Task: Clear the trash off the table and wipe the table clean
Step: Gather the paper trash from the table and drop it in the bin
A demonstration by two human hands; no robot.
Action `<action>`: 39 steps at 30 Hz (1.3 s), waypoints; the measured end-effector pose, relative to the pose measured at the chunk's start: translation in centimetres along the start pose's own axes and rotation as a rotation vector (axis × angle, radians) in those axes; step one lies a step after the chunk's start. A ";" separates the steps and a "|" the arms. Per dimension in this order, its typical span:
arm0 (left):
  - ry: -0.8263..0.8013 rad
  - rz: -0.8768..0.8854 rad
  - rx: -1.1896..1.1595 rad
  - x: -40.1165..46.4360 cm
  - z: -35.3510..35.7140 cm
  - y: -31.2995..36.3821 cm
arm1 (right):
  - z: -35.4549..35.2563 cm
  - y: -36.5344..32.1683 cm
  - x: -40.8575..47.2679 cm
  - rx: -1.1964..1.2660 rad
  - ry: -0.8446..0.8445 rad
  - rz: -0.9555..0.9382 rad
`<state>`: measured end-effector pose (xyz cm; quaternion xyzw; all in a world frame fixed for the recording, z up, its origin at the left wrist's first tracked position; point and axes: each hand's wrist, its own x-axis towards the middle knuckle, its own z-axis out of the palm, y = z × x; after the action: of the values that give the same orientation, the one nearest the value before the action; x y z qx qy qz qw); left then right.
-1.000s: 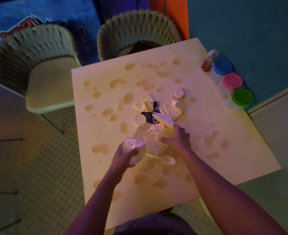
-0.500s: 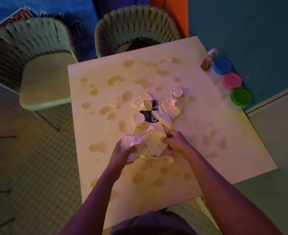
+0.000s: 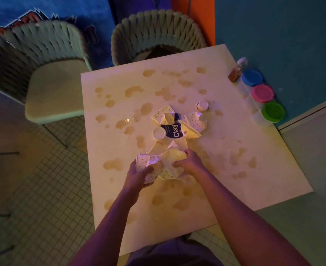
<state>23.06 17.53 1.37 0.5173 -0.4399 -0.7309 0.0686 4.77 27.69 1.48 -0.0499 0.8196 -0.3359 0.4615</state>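
Over the past second both hands have drawn the near paper scraps together into one bundle at the table's (image 3: 273, 169) 6 o'clock side. The left hand (image 3: 137, 174) has its fingers curled round a dotted cup (image 3: 142, 162); the right hand (image 3: 190, 162) clamps a yellow sheet (image 3: 172, 157) against it. So gathering is under way, with wiping not yet started. At centre, a clay wrapper (image 3: 174, 129), two lids and more cups wait among brown spills. Under the bundle there may be a spoon, but the dim light hides it.
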 end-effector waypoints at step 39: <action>-0.160 0.403 0.296 -1.7 5.1 1.0 | -4.0 4.9 -5.6 0.729 0.337 0.034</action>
<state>19.34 20.77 3.70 0.3643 -0.6400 -0.6690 0.1012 5.89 35.69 4.04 0.1864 0.7116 -0.6005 0.3133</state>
